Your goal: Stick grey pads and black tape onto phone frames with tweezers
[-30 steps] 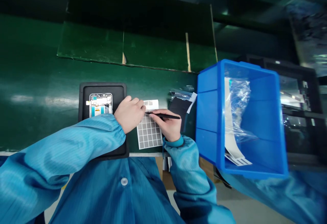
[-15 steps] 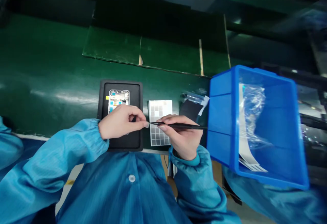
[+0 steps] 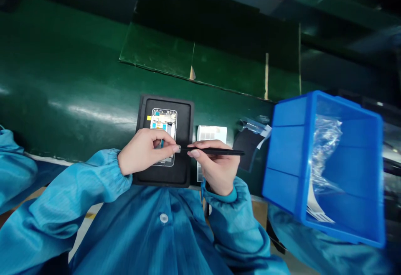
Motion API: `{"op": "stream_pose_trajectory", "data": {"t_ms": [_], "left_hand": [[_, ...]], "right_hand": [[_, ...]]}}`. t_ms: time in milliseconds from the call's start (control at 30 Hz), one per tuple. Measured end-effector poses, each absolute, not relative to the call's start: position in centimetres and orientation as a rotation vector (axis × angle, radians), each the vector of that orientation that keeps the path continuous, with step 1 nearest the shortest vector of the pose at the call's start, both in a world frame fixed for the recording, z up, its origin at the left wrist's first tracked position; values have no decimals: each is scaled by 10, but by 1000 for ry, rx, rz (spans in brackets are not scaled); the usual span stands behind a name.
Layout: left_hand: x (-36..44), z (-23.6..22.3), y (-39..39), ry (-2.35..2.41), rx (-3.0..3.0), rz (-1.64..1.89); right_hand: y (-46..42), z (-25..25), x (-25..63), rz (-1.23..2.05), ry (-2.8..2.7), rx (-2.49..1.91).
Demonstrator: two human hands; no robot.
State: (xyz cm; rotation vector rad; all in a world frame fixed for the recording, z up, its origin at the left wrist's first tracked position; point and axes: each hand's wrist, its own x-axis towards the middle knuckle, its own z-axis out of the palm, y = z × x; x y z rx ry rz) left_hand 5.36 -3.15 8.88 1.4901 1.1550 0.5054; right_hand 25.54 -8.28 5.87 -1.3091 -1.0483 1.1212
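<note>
My right hand (image 3: 219,164) is closed round black tweezers (image 3: 224,151), held nearly level with the tips pointing left. Those tips meet the pinched thumb and forefinger of my left hand (image 3: 147,149); whatever small piece lies between them is too small to make out. Under my left fingers an opened phone (image 3: 164,118), its inner boards showing, lies in a black tray (image 3: 183,170). My left hand covers the phone's lower left part. Partly behind my right hand is a white sheet (image 3: 219,131) with rows of grey square stickers.
A blue bin (image 3: 285,158) at the right holds crumpled clear plastic (image 3: 326,145) and white strips. Between it and the sheet lies a dark pouch-like piece (image 3: 246,143) with clear film. A green board (image 3: 225,74) lies across the back of the green table. Other people's blue sleeves show on both sides.
Both hands, still tip to tip, have moved left relative to the tray and sheet, and are now over the phone's tray. The view has shifted, so the table things appear further right.
</note>
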Motion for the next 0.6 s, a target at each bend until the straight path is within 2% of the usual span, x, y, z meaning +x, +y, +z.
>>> {"op": "stream_pose_trajectory", "data": {"t_ms": [133,233,400,600], "left_hand": [[36,86,-31,1212,1630,561],[20,78,-34,1346,1941,651],[11,59,-40,1446,2450,607],[19,43,-41,1529,2495,622]], "right_hand": [[-78,60,245,1038,-1043,-1406],[-70,62,233,958,-1022,-1521],[-50,58,211,949,-1055,-1598],[-41,43,205,994,-1094,-1599]]}}
